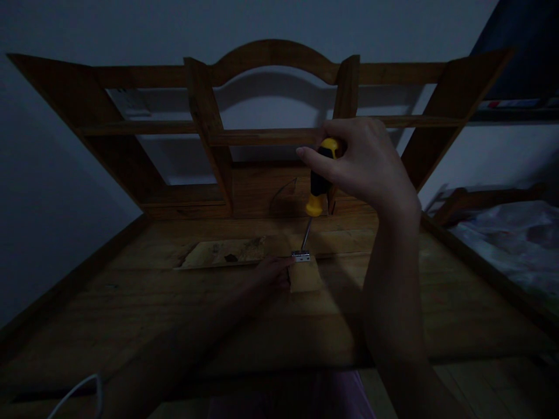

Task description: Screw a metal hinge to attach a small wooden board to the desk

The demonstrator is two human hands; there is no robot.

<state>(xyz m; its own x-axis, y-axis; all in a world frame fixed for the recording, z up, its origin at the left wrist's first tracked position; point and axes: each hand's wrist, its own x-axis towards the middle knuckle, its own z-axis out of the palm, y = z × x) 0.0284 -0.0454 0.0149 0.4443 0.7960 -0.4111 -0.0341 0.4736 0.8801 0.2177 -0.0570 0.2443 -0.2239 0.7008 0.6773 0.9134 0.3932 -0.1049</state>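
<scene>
Brown wooden shelf unit with an arched top rail (262, 138) stood at the back of a brown plank desk (109, 302), against a pale plain wall (131, 29). Thin white curved cable (78, 390) showed at near left. At right, crumpled whitish sheeting (515, 238) lay beside a brown wooden rail (456, 203); above, a dark panel (528, 52), details lost in dimness.

The small silvery hinge (300, 256), marked with dark holes, sat at the far edge of a block (304, 279). Pale and squarish, the block extended on the hinge's near side. Above the hinge, a yellow-and-black screwdriver (320, 181) tilted steeply, handle uppermost, its thin metal shaft reaching down to the hinge.
</scene>
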